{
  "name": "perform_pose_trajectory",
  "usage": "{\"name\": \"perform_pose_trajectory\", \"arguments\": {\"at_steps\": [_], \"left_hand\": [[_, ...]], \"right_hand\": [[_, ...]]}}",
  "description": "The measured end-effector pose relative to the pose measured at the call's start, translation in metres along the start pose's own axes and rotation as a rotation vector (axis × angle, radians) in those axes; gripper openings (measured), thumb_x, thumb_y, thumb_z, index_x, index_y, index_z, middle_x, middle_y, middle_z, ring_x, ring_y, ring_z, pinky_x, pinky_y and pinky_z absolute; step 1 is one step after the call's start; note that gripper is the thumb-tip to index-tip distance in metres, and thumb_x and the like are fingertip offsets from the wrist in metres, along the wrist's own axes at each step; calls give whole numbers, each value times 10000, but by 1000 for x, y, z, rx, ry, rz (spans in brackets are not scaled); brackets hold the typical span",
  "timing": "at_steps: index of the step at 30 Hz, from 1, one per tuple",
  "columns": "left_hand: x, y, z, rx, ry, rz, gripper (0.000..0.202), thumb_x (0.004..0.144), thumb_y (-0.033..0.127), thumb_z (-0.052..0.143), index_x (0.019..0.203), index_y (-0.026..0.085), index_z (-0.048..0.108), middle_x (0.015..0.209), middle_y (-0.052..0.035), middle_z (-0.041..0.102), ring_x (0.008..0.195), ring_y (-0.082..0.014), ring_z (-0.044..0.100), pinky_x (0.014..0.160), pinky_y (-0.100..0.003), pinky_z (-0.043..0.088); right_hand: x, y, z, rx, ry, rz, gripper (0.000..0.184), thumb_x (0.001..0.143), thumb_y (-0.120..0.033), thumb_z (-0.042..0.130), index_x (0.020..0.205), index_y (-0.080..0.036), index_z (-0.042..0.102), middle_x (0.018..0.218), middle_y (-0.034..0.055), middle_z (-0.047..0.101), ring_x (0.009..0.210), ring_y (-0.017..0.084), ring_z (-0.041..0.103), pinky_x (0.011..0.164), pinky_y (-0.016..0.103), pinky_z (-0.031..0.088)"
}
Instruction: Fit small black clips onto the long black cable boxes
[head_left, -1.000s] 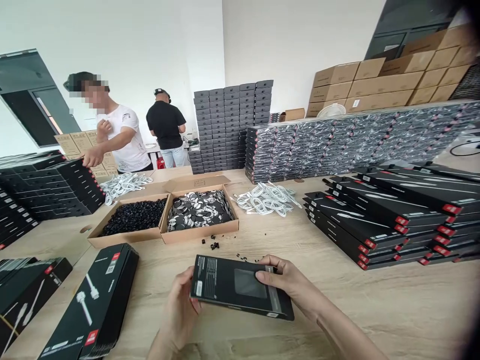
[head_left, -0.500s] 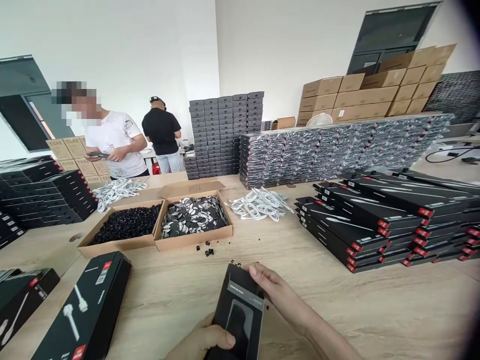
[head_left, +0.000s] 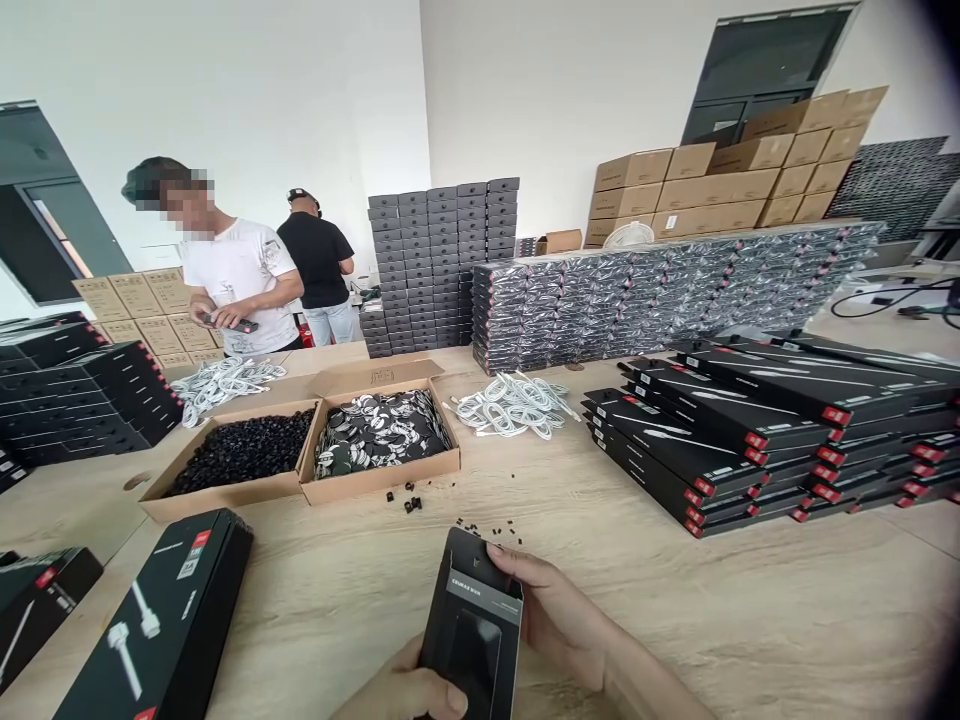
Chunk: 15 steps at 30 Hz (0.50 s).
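A black cardboard packaging box (head_left: 474, 625) with a dark window and a grey band tilts up in front of me, low in the middle of the head view. Its lower part is gripped by my left hand (head_left: 409, 688), the thumb lying across the front. My right hand (head_left: 551, 605) holds the upper right edge, its thumb on the top flap and the other fingers behind the box, out of sight. Small black bits (head_left: 491, 530) lie on the table just beyond the box's top. The lower end of the box runs out of view.
Cartons of black clips (head_left: 244, 450) and dark round pieces (head_left: 382, 430) stand ahead. White cables (head_left: 514, 405) lie beside them. Black cable boxes are stacked at right (head_left: 675, 440) and left (head_left: 161, 600). Across the table, a person in a white shirt (head_left: 244, 275) handles a small box.
My right thumb has come down onto the box's top flap, and more black bits show on the table behind it. The view has shifted slightly. The co-worker's hands have moved together.
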<state>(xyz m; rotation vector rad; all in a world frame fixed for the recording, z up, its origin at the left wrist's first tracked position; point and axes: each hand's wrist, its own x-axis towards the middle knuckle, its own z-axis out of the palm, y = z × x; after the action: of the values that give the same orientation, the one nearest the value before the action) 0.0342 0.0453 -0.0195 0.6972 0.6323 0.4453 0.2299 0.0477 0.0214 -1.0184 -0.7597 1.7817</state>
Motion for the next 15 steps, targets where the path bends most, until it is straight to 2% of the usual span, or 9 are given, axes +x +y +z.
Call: {"name": "perform_pose_trajectory", "arguments": {"at_steps": [2,4,7,9,11,13,15], "left_hand": [[1,-1,0,17,-28,35,489,596,167,656,1084,133,648,795,-83,750,750,-284,691,746,-399,495],[2,-4,-2,18,-23,53,515,596,180,661,1107,128,644,834,-85,746,762,-274,682,735,-379,489],[3,-6,-4,18,40,23,543,586,160,677,1128,144,642,846,-58,732,773,-227,659,723,-314,465],[2,-6,-2,33,54,5,554,576,153,701,1127,158,641,842,-45,722,793,-213,651,726,-288,451],[1,-5,2,37,13,13,580,567,166,728,1138,164,625,846,-54,718,810,-225,657,731,-294,453],[1,-4,8,-13,-52,42,581,592,230,734,1155,173,600,876,-74,720,802,-246,674,740,-322,465],[3,-4,14,-101,-91,48,525,664,356,698,1145,178,590,889,-92,725,761,-257,694,733,-343,477]], "right_hand": [[5,1,-6,-128,24,-114,284,817,-478,650,888,-203,666,826,28,688,765,191,637,741,320,482],[9,-2,-13,-248,73,-249,261,734,-432,755,837,-228,629,791,-15,635,755,173,604,747,309,466],[9,-11,-22,-504,107,-438,258,631,-316,843,759,-236,634,907,-11,595,891,194,579,856,325,433],[7,-15,-23,-733,106,-534,159,683,-304,800,749,-239,670,1024,22,584,996,228,567,934,361,404],[3,-17,-21,-874,108,-567,92,772,-339,715,755,-251,691,1062,49,590,1025,252,567,944,395,408],[0,-14,-16,-927,99,-583,144,831,-371,641,754,-262,694,1052,63,606,1021,267,569,928,417,423],[-1,-10,-11,-920,34,-559,174,851,-380,616,749,-262,690,1080,68,610,1043,274,564,931,427,425]]}}
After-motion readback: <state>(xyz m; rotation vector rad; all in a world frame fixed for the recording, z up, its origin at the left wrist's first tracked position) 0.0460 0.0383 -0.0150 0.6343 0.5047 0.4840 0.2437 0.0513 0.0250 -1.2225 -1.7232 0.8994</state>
